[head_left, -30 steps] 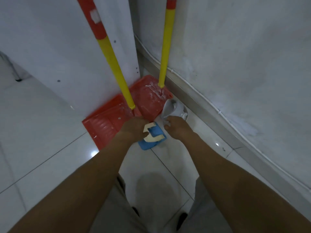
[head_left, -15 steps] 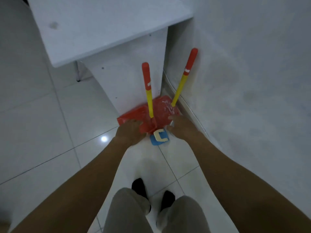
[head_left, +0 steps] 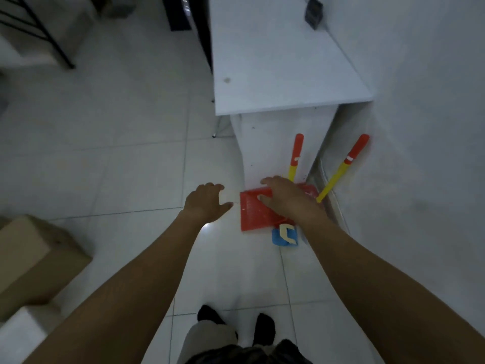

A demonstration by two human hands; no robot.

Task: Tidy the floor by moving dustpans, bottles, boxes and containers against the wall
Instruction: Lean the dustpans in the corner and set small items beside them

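Head view: both my hands are spread, empty and apart. My right hand (head_left: 286, 202) hangs over the red dustpans (head_left: 253, 215), which lie in the corner of the floor (head_left: 131, 158), handles (head_left: 338, 172) leaning away from me toward the wall (head_left: 425, 158). A blue container (head_left: 278, 239) sits at their near edge. My left hand (head_left: 207, 204) is nearer the cardboard box (head_left: 34, 258) far left, probably next.

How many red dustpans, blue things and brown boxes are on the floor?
Red dustpans: 2
Blue container: 1
Brown cardboard box: 1
Total: 4
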